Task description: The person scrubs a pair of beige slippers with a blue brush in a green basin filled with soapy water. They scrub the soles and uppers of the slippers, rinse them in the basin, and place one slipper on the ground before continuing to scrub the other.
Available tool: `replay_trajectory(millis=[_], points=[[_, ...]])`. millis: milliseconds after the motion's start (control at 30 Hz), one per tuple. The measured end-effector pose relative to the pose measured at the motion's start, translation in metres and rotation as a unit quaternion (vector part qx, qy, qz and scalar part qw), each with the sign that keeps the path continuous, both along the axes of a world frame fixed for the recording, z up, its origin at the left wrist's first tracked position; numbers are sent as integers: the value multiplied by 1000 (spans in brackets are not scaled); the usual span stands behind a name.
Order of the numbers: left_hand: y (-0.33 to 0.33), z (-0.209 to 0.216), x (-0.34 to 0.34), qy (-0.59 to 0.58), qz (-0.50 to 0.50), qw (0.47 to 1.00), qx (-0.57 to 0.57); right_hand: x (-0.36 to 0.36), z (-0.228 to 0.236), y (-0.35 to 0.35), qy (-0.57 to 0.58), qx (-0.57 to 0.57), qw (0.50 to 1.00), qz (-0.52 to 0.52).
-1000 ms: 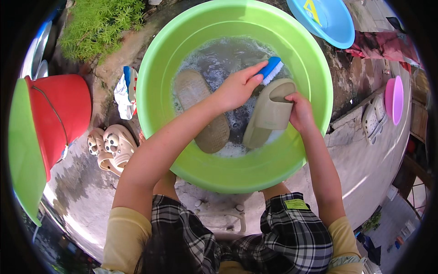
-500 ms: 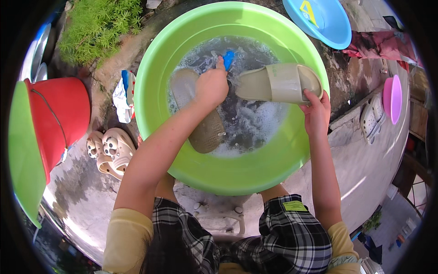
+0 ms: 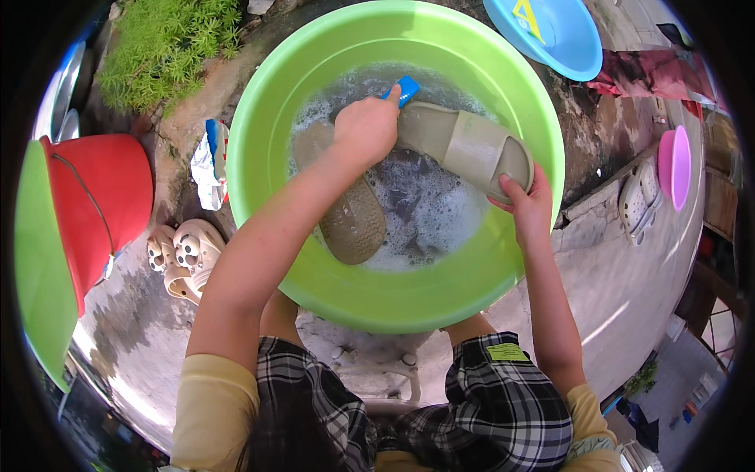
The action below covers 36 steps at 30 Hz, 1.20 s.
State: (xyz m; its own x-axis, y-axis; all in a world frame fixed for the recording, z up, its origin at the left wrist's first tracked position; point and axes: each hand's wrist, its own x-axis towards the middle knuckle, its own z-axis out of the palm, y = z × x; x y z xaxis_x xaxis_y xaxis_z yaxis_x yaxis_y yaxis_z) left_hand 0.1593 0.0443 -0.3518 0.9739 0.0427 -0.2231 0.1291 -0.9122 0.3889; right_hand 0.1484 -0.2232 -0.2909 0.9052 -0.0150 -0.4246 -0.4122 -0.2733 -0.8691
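A large green basin [image 3: 271,86] holds sudsy water. My left hand [image 3: 366,130] is closed round a blue brush [image 3: 407,90] at the heel end of an olive-beige slide sandal [image 3: 475,146]; the brush's underside is hidden. My right hand [image 3: 528,200] grips that sandal by its open toe, thumb on top and fingers beneath, and tilts it over the suds. A second sandal [image 3: 354,224] lies sole up in the water at the left, partly under my left forearm.
Left of the basin are a crumpled packet [image 3: 209,167], beige clogs [image 3: 197,253] with cartoon eyes, and a red bucket [image 3: 110,204]. To the right are a blue basin [image 3: 578,47], white clogs [image 3: 638,203] and a pink basin [image 3: 675,169]. A green plant [image 3: 169,47] grows at far left.
My right hand has turned the sandal, its toe end moving lower and toward me. The blue brush has shifted right, up to the sandal's heel end. The sole-up sandal stays in place.
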Motion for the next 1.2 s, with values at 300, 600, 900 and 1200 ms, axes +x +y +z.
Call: replay_trajectory(millis=[300,600,900,1200], points=[[-32,29,-27,-77,157,940,-293,6,-27,-18,33,-53,998,20],[-34,32,-15,-105,17,980,-170,-12,-16,21,54,63,995,51],[-28,22,-42,-179,-24,975,-130,-10,-40,-12,-166,-149,970,99],[30,-54,-18,-82,176,953,-232,-12,-22,8,-168,-306,923,164]])
